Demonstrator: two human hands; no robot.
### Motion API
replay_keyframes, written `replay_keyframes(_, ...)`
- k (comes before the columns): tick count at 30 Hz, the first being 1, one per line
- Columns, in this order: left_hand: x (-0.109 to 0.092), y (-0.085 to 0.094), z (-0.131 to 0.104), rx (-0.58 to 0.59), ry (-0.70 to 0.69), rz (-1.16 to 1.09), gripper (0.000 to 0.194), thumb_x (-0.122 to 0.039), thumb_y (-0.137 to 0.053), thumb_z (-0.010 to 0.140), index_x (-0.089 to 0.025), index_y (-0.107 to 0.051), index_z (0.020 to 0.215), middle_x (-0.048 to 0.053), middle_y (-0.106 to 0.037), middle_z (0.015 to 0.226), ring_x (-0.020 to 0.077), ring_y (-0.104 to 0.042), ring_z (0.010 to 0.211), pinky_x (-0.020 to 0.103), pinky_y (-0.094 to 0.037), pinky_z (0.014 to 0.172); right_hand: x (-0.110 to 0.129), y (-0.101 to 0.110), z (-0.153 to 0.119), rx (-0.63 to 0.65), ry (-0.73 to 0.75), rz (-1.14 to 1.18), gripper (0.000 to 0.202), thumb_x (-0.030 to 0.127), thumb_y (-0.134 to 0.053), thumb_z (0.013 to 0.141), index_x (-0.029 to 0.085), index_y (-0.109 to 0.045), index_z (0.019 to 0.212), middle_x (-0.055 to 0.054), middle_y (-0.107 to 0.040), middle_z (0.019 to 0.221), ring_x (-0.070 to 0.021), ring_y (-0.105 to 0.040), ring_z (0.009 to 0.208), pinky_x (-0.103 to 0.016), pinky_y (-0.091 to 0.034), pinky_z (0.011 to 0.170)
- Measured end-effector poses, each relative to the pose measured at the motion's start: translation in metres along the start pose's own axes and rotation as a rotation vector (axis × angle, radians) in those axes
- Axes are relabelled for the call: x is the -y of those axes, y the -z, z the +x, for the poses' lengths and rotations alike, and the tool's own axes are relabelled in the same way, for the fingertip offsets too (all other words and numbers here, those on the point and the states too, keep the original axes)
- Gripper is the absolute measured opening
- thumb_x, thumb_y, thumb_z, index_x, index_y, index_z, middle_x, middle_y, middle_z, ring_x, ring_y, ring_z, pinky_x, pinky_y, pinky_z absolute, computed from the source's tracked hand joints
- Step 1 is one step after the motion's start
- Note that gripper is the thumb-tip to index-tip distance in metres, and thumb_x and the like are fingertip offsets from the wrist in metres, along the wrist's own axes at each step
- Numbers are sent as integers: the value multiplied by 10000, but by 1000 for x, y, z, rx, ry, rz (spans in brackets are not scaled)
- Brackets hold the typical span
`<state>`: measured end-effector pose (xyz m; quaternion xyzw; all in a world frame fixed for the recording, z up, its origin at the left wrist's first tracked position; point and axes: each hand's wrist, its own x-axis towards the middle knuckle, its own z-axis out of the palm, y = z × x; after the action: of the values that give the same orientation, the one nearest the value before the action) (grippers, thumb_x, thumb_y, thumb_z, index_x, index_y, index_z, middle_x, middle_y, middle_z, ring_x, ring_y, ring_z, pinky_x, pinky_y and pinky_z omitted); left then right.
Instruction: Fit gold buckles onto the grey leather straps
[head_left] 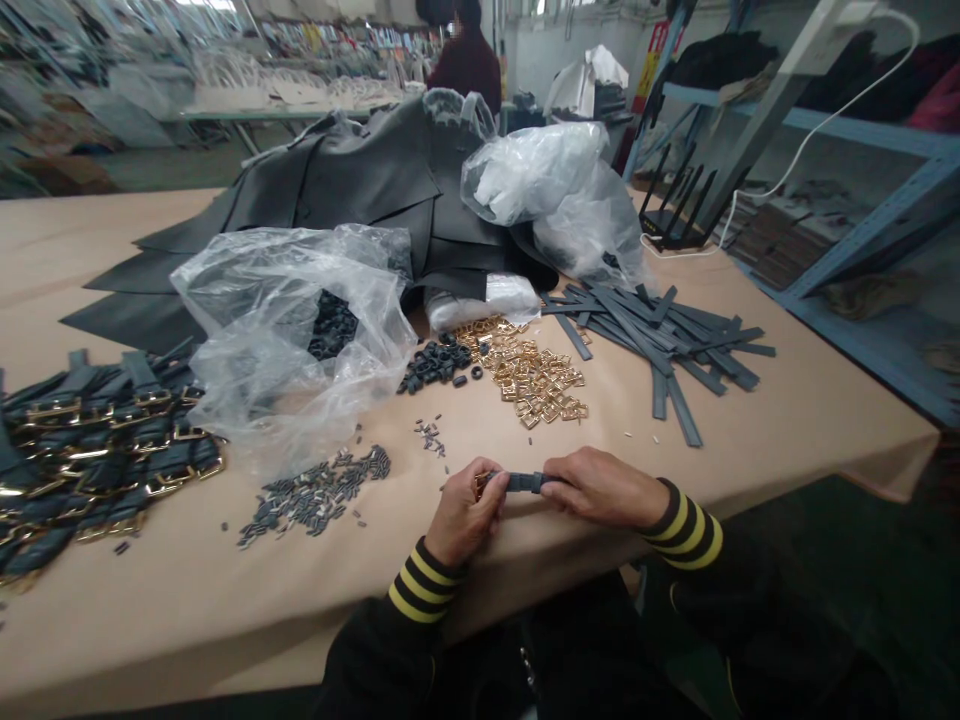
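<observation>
Lower centre: my left hand (469, 512) pinches strap (523, 482) by gold buckle (481, 485), right hand (600, 487) pinches its other end; likely assembling, next move needs firm hold.

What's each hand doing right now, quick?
Left hand: closed, holding a dark strap at its gold buckle end.
Right hand: closed, holding the strap's other end.

The left hand (469, 512) and right hand (604, 487) hold a dark strap (523, 482), lower centre; gold buckles (534, 378) lie near frame centre.
</observation>
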<state>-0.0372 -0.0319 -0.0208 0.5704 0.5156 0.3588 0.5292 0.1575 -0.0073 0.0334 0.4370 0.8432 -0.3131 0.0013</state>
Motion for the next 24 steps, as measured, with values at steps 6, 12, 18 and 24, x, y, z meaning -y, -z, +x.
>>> replay_keyframes(6, 3, -3, 2, -8, -28, 132, 203, -360, -461, 790, -169, -478, 721, -84, -446, 393, 66, -400, 290, 178, -311, 342, 10, -5, 10, 108, 12, 174, 222, 182, -379, 835, 128, -536, 688, -51, -642, 621, -101, -571, 534, -184, -361, 523)
replay_keyframes(12, 0, -4, 3, -29, -20, 172, 199, -356, -454, 787, -174, -472, 710, -73, -468, 394, 78, -422, 295, 185, -322, 345, 6, -5, 14, 95, 71, 290, 274, 189, -365, 842, 128, -518, 623, -15, -571, 563, -83, -499, 493, -192, -366, 542)
replay_keyframes(18, 2, -7, 5, -3, 0, 177, 195, -375, -461, 785, -187, -466, 730, -70, -468, 400, 98, -456, 307, 189, -324, 340, -3, -13, 13, 64, 122, 395, 244, 216, -379, 843, 121, -516, 665, 14, -482, 561, -82, -437, 514, -189, -334, 511)
replay_keyframes(24, 2, -3, 5, 63, 25, 120, 182, -363, -441, 800, -184, -434, 764, -70, -469, 437, 89, -455, 333, 186, -344, 361, -6, -16, 15, 5, 113, 395, 237, 226, -401, 835, 121, -504, 649, 35, -425, 537, -72, -383, 499, -186, -279, 473)
